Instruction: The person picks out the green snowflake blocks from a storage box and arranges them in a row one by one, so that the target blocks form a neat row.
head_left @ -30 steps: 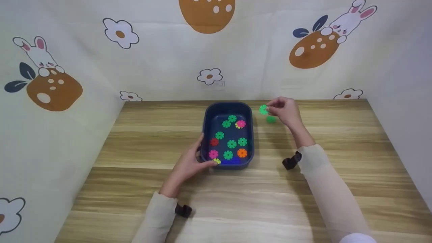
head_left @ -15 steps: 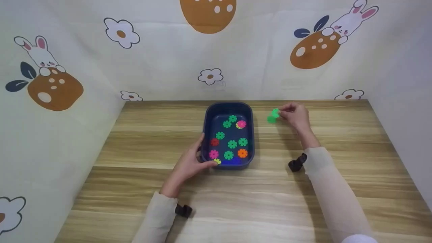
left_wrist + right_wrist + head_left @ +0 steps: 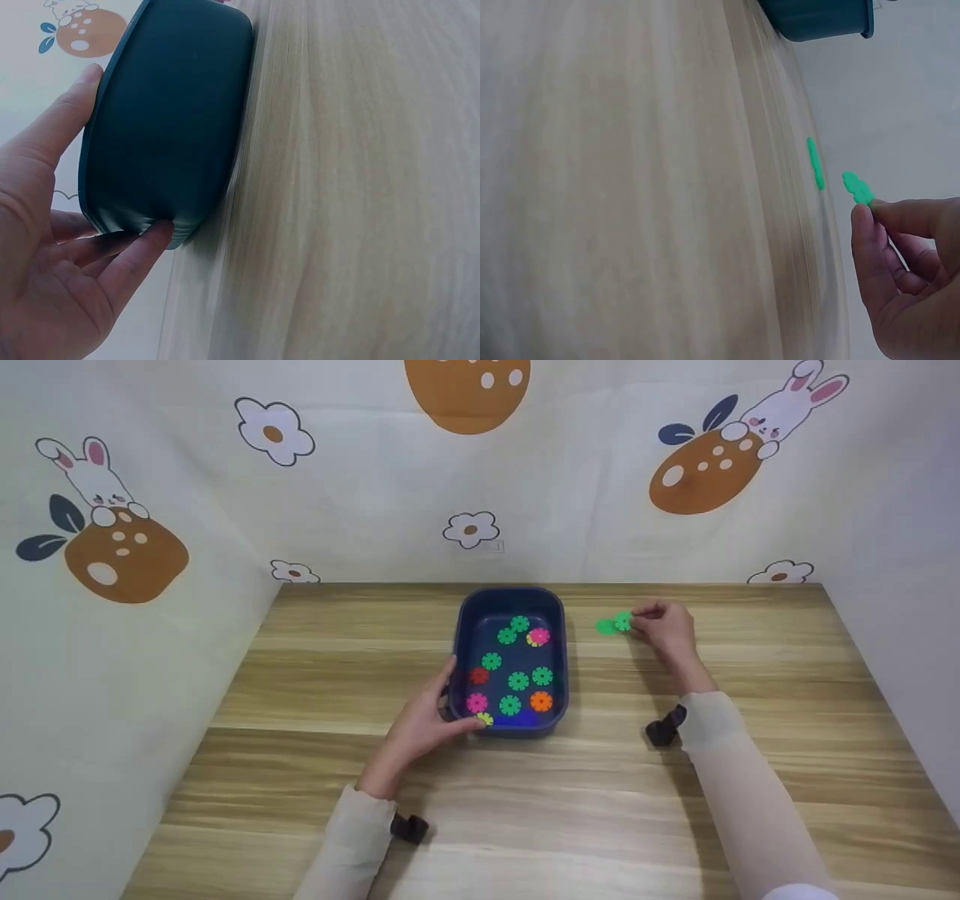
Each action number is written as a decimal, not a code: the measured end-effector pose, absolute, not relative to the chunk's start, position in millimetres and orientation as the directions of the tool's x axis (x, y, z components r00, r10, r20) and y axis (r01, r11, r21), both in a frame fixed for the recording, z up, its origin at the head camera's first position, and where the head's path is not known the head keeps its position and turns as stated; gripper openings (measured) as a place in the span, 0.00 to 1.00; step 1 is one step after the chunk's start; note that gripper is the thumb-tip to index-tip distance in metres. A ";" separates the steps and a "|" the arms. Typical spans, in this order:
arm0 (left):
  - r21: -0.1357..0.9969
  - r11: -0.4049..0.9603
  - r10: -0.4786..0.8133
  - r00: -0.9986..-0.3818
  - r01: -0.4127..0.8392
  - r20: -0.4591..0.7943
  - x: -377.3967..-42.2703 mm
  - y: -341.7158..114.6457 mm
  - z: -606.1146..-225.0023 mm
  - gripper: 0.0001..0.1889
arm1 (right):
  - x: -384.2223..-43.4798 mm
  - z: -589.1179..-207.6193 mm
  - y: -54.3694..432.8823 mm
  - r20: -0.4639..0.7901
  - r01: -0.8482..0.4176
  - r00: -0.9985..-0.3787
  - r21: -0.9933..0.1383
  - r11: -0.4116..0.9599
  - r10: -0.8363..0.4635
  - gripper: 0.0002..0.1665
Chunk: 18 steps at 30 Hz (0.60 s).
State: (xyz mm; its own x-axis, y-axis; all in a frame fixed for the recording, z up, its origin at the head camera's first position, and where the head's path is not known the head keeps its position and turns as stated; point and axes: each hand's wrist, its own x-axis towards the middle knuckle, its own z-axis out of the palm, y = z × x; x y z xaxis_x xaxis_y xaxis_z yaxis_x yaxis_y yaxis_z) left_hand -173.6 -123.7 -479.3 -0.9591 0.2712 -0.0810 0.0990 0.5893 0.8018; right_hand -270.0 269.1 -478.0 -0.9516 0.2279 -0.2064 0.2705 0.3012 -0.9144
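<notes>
My left hand grips the near left corner of a dark blue plastic bin, thumb at the rim and fingers against the outer wall, as the left wrist view shows. Notched plastic discs lie inside it: several green ones, a red one, an orange one, pink, yellow and blue ones. My right hand pinches a green notched disc by its edge, between thumb and fingertips. Another green disc lies flat on the table just left of the pinched one; it shows edge-on in the right wrist view.
The bin stands on a wood-grain table, near its back edge. Pale cloth walls printed with rabbits, oranges and flowers rise behind and on both sides. Dark wrist devices show below each hand, the right one over the table.
My right hand has moved right and toward me, lowering the pinched green disc from left of the lying disc to its right side. My left hand stays on the bin.
</notes>
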 end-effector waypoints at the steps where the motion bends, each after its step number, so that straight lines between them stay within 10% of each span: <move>1: 0.800 0.592 0.270 -0.959 0.098 -0.082 -173.5 -123.7 -479.3 0.57 | -269.8 -478.6 269.4 -0.210 0.274 -0.950 -0.915 0.295 0.231 0.15; 18: 0.792 0.604 0.258 -0.962 0.087 -0.090 -172.0 -123.1 -475.6 0.57 | -267.8 -482.2 274.2 -0.234 0.301 -0.945 -0.895 0.329 0.229 0.18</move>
State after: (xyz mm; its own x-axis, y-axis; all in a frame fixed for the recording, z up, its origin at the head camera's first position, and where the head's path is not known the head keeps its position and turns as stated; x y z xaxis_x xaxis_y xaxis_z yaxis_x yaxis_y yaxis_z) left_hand -172.0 -123.1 -475.6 -0.9620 0.2575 -0.0904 0.0873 0.6041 0.7921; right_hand -267.8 274.2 -482.2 -0.9449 0.2291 -0.2337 0.3012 0.3291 -0.8950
